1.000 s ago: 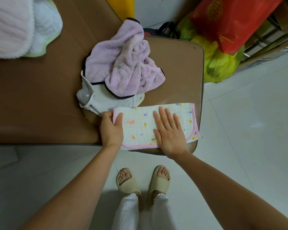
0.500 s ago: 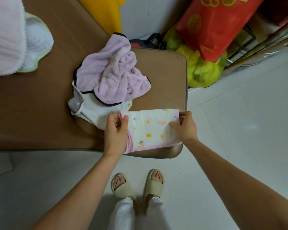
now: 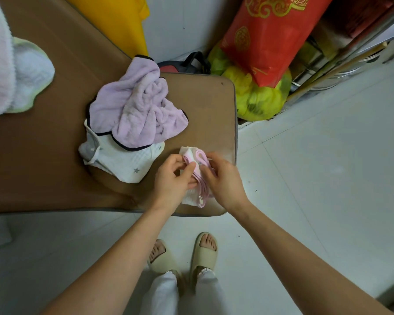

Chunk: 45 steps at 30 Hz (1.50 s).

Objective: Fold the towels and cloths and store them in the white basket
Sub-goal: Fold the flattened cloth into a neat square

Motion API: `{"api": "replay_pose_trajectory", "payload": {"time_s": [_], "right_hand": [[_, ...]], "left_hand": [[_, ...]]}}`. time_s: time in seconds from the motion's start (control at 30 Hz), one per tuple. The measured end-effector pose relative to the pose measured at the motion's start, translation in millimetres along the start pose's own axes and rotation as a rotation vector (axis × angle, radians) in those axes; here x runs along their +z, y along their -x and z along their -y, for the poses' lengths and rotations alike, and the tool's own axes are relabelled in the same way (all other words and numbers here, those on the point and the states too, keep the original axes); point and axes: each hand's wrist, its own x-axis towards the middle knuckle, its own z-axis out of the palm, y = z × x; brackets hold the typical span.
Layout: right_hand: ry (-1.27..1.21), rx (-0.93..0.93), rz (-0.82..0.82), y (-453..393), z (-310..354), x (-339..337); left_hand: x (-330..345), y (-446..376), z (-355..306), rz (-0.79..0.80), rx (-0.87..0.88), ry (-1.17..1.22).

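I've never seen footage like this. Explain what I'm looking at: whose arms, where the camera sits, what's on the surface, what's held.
The camera sits on a person's head, looking down, so the arms and slippered feet are theirs. No machine here. The left hand and right hand together hold a small pink-edged cloth, folded up, over the near corner of a brown padded surface. On the surface lie a crumpled lilac towel atop a white star-print cloth. No white basket is visible.
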Motion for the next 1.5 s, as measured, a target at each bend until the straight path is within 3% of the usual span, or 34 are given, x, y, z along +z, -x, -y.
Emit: {"api": "replay_pose_trajectory", "payload": {"time_s": [0.2, 0.43, 0.6, 0.73, 0.8, 0.87, 0.9, 1.0, 1.07, 1.17, 1.27, 1.4, 1.5], "right_hand": [[-0.007, 0.022, -0.072, -1.5, 3.0, -1.7], [-0.085, -0.073, 0.01, 6.0, 9.7, -4.2], [-0.19, -0.052, 0.187, 12.3, 9.5, -13.7], [-0.083, -0.011, 0.037, 10.4, 5.0, -10.2], [-0.124, 0.017, 0.003, 5.4, 2.8, -11.4], [-0.208, 0.016, 0.072, 1.2, 1.9, -16.1], [-0.229, 0.02, 0.111, -0.1, 1.8, -19.4], [-0.265, 0.061, 0.23, -2.4, 3.8, -30.0], [-0.298, 0.104, 0.262, -5.3, 4.3, -34.9], [-0.323, 0.148, 0.223, -11.0, 8.0, -38.0], [-0.2, 0.166, 0.117, -19.8, 6.3, -32.8], [0.149, 0.16, -0.083, -26.6, 5.1, -23.4], [0.269, 0.124, -0.116, -31.6, 3.6, -16.5]], "left_hand": [[-0.8, 4.4, -5.2, 0.018, 0.004, -0.056], [-0.5, 5.9, -8.8, 0.043, 0.01, -0.007], [-13.5, 10.7, -19.2, 0.126, 0.004, -0.012], [-21.8, 7.5, -24.0, 0.263, 0.073, -0.143], [-30.1, -0.2, -17.3, 0.151, 0.191, -0.255], [-44.5, -8.0, -12.5, 0.028, 0.298, -0.354], [-52.4, -10.7, -11.8, 0.047, 0.35, -0.416], [-70.0, -21.6, -10.5, 0.308, 0.388, -0.62], [-74.4, -30.5, -11.1, 0.441, 0.285, -0.627], [-71.3, -37.9, -18.7, 0.516, 0.146, -0.652], [-64.1, -42.8, -24.1, 0.51, 0.102, -0.759], [-57.1, -53.1, -31.0, 0.409, 0.14, -0.769], [-53.0, -60.9, -39.7, 0.31, 0.153, -0.814]]}}
